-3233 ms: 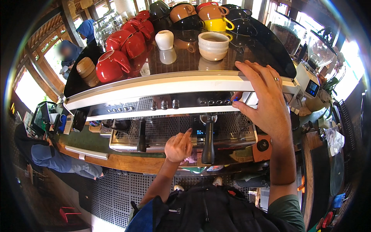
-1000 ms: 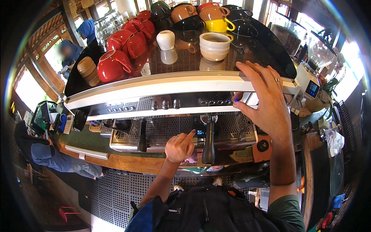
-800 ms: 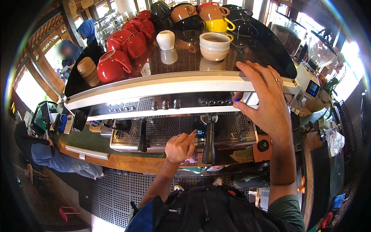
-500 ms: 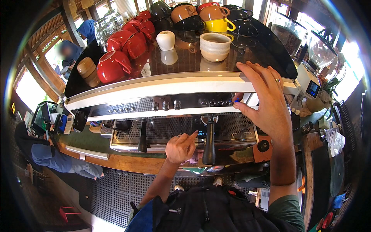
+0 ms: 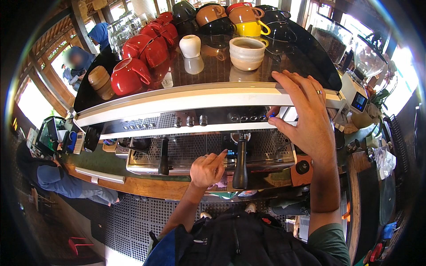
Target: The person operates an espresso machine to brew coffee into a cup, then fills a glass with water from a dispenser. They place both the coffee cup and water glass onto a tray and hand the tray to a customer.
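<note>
The espresso machine (image 5: 202, 142) stands under the spread fingers of the right hand (image 5: 306, 119), draped over its white rail (image 5: 191, 98), thumb seemingly at a blue-lit button (image 5: 271, 116). The left hand (image 5: 207, 170), loosely unclenched, points its index toward a small display (image 5: 230, 153); a pale cup (image 5: 246, 54) stands beyond the right fingertips.

Glowing blue digits are shown on a small black display (image 5: 231, 154) on the metal drip tray (image 5: 193, 148). Blue-lit marks, too small to be read, are seen on the dark screen (image 5: 359, 102) of a white machine (image 5: 349, 88). A pale, illegible mark is borne by the black garment (image 5: 217, 248).
</note>
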Action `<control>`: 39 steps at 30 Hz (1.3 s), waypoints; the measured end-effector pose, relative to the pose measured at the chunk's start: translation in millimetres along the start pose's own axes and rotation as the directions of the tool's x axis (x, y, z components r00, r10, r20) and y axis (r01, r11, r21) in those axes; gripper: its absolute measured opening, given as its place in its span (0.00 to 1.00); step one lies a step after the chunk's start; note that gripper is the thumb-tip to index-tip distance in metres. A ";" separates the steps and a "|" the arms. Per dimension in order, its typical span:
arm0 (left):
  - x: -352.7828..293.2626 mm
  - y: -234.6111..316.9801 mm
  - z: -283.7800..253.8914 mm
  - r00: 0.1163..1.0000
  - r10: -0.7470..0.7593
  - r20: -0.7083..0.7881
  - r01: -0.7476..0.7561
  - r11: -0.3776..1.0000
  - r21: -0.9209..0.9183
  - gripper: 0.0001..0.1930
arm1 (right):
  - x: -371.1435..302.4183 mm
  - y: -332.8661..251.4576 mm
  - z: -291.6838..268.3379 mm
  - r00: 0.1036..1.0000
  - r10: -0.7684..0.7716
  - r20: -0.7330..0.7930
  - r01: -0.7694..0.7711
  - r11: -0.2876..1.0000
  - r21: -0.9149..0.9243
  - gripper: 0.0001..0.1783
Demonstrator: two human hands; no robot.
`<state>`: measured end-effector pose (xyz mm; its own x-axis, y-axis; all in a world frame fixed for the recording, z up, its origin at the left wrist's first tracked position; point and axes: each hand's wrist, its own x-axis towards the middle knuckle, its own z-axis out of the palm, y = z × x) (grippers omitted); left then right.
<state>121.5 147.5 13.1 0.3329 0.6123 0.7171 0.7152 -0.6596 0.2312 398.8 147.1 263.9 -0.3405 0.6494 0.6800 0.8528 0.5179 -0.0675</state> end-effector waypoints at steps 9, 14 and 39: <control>-0.1 -0.7 0.7 1.000 0.004 -0.010 -0.005 1.000 -0.015 0.21 | 0.4 0.0 0.1 1.000 0.004 0.006 -0.004 1.000 -0.001 0.50; 0.4 -1.1 0.2 1.000 0.009 0.010 -0.009 0.999 -0.031 0.21 | 0.3 -0.2 0.1 1.000 -0.001 0.000 0.001 1.000 -0.005 0.50; -6.9 -4.7 10.7 0.994 -0.006 -0.108 0.008 1.000 0.017 0.26 | -1.9 7.5 -0.2 1.000 -0.024 -0.004 0.024 0.999 0.045 0.53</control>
<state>122.4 151.1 0.0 0.2599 0.5654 0.7828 0.7280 -0.6473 0.2258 406.0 149.7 262.2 -0.3595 0.6345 0.6842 0.8255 0.5581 -0.0838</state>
